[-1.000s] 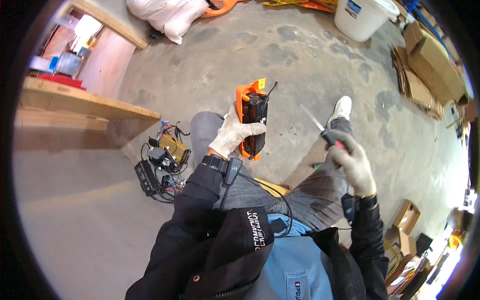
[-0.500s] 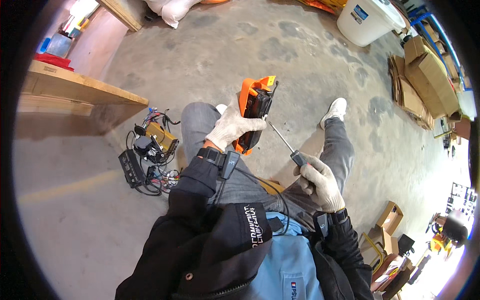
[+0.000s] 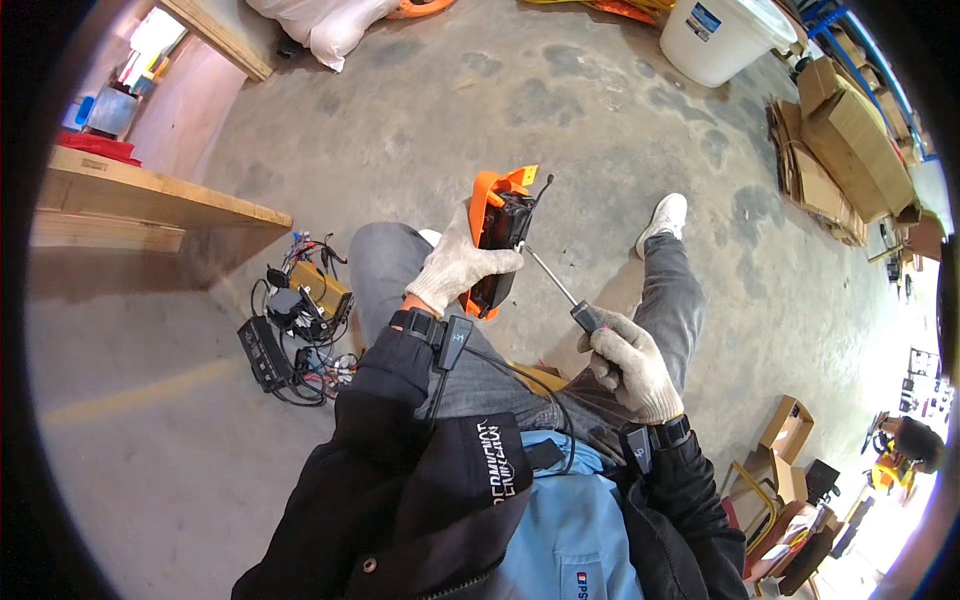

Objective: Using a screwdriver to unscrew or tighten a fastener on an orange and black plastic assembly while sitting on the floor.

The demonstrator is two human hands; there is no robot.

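Note:
In a knitted work glove, my left hand (image 3: 462, 262) grips an orange and black part (image 3: 503, 225) over my left thigh. The part has a curved orange shell, a dark body and a thin black lever at its top; its exact kind I cannot make out. My gloved right hand (image 3: 632, 365) is closed round the dark handle of a screwdriver (image 3: 555, 278). The screwdriver's metal shaft slants up and left, its tip at or very near the part's right side, by my left thumb. Whether the tip touches a screw is too small to tell.
On the floor at left lie a black box (image 3: 263, 353), a gold metal case (image 3: 322, 290) and tangled cables. A wooden table (image 3: 170, 190) stands beyond them. Flattened cardboard (image 3: 850, 150) and a white bin (image 3: 722, 40) stand far right. A person (image 3: 905, 450) is at the right rim.
The screwdriver's tip has come closer to the orange and black part. That part has shifted slightly down and left. Both hands keep their hold.

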